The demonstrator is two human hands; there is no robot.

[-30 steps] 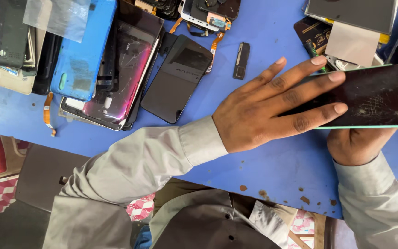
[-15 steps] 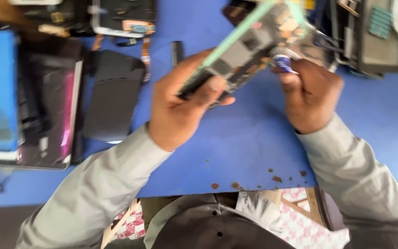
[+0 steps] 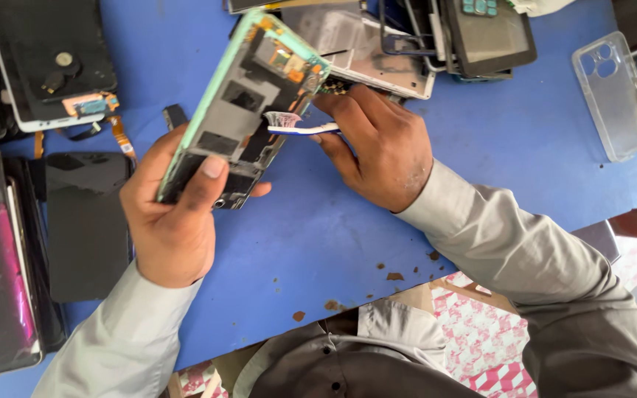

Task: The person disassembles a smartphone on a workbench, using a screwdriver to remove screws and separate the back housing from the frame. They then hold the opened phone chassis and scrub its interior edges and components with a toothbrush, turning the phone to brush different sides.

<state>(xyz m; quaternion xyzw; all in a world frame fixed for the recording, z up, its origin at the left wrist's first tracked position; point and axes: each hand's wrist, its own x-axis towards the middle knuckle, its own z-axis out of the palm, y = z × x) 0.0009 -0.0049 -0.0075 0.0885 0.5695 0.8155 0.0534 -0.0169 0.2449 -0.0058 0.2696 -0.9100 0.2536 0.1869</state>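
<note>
My left hand (image 3: 172,214) grips the lower end of an opened phone body (image 3: 243,96) with a mint-green frame, its inner boards and shields facing me, tilted up toward the top of the view. My right hand (image 3: 381,144) holds a small white-and-blue toothbrush (image 3: 293,125), its bristles touching the right edge of the phone's inside. Both hands hover over a blue table (image 3: 318,221).
Dark phone screens and back panels (image 3: 86,221) lie at the left, a white-framed screen (image 3: 49,63) at the top left. More phone parts and a tablet-like frame (image 3: 481,37) sit at the top. A clear phone case (image 3: 613,92) lies at the right. Brown crumbs dot the table's near edge.
The phone was lying face-down under my left hand; now it is lifted and turned inside-up in my left hand, and my right hand has brought a toothbrush against it.
</note>
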